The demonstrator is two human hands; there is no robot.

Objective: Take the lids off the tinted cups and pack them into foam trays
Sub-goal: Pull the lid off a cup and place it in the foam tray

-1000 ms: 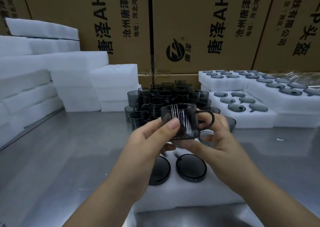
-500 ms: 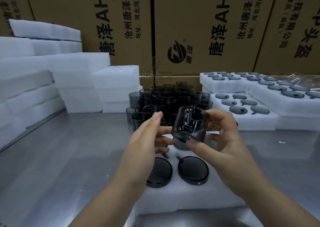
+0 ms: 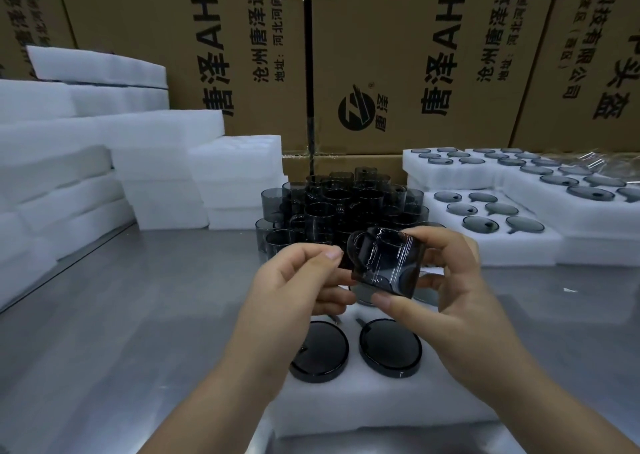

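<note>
The right hand (image 3: 450, 291) grips a tinted cup (image 3: 388, 263) above the far end of the foam tray (image 3: 381, 408). The thumb lies under the cup's lower edge and the fingers curl round its far side. The cup is tilted, with its handle (image 3: 358, 249) pointing towards the left hand (image 3: 294, 291). The cup carries no lid.

The left hand is curled just beside the cup on the handle side. Its index fingertip sits close to the handle and its lower fingers reach the cup's left edge. Whether this hand grips the cup or only touches it cannot be told.

The foam tray lies on the steel worktop (image 3: 121, 315), directly below both hands. Two dark round pieces (image 3: 318, 351) (image 3: 389, 348) are seated side by side in its near pockets. Whether they are cup bases or lids cannot be told. A third dark piece shows partly beneath the held cup.

Behind the hands, a cluster of tinted cups (image 3: 346, 204) stands packed together on the worktop. To the right, filled foam trays (image 3: 485, 225) are stacked, each pocket occupied by a tinted round piece. To the left, stacks of plain white foam (image 3: 104, 163) rest on the worktop. Printed cardboard cartons (image 3: 415, 55) form the back wall.
</note>
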